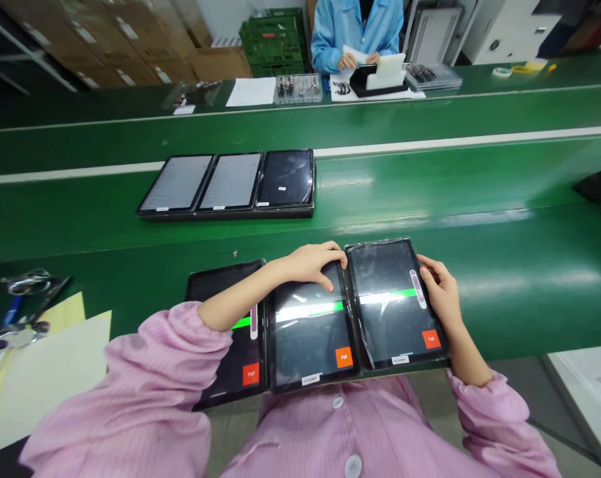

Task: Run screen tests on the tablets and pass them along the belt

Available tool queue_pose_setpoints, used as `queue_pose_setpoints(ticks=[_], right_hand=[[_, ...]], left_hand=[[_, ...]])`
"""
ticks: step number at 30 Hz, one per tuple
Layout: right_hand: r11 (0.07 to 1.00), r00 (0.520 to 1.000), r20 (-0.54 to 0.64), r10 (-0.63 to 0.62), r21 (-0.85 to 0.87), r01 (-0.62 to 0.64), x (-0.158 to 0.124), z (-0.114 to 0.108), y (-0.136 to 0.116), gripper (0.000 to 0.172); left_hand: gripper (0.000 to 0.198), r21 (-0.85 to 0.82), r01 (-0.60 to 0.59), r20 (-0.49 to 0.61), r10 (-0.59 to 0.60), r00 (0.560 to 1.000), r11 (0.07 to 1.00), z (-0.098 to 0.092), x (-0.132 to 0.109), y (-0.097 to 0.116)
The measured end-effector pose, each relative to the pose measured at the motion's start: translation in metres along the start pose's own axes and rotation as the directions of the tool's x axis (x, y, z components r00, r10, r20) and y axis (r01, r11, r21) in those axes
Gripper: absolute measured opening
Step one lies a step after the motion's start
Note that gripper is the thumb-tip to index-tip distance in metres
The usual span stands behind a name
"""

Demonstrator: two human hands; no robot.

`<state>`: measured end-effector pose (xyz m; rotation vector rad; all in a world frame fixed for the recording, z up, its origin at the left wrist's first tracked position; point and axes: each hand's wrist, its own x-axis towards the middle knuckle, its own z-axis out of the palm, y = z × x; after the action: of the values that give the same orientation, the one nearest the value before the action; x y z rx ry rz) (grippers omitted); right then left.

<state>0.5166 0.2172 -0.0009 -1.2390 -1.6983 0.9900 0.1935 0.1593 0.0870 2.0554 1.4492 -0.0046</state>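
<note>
Three black tablets lie side by side at the near edge of the green belt: a left tablet (230, 345), a middle tablet (310, 332) and a right tablet (394, 305). Each screen shows a green bar and an orange "Fail" button. My left hand (313, 262) rests palm down on the top edge of the middle tablet, fingers curled over it and touching the right tablet's corner. My right hand (442, 292) grips the right edge of the right tablet, thumb on the screen by a grey slider. My pink sleeves cover part of the left tablet.
Three more tablets (230, 182) lie in a row farther up the green conveyor (479, 199). A person in a blue coat (354, 26) works at the far side with trays and papers. Papers and tools (31, 332) lie at my left. Green crates and cardboard boxes stand behind.
</note>
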Motion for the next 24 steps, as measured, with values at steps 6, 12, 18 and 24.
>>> queue_pose_setpoints(ticks=[6,12,18,24], right_hand=[[0.999,0.999,-0.022,-0.027,-0.017,0.027,0.003,0.004,0.002,0.04],[0.986,0.994,-0.014,-0.113,-0.129,0.11,-0.003,-0.01,-0.004,0.039],[0.732,0.842,0.241,-0.483,-0.417,0.539,-0.059,0.004,-0.069,0.029],[0.5,0.456,0.663,-0.594,-0.139,0.855,-0.107,0.089,-0.127,0.035]], left_hand=[[0.039,0.097,0.016,0.044,-0.02,0.999,0.995,-0.002,0.004,0.009],[0.063,0.126,0.153,-0.292,-0.111,0.95,0.98,0.022,-0.074,0.001],[0.077,-0.646,0.513,-0.474,-0.824,0.31,0.565,0.094,-0.246,-0.044],[0.07,-0.995,0.045,-0.074,-0.974,0.213,0.085,0.15,-0.279,-0.025]])
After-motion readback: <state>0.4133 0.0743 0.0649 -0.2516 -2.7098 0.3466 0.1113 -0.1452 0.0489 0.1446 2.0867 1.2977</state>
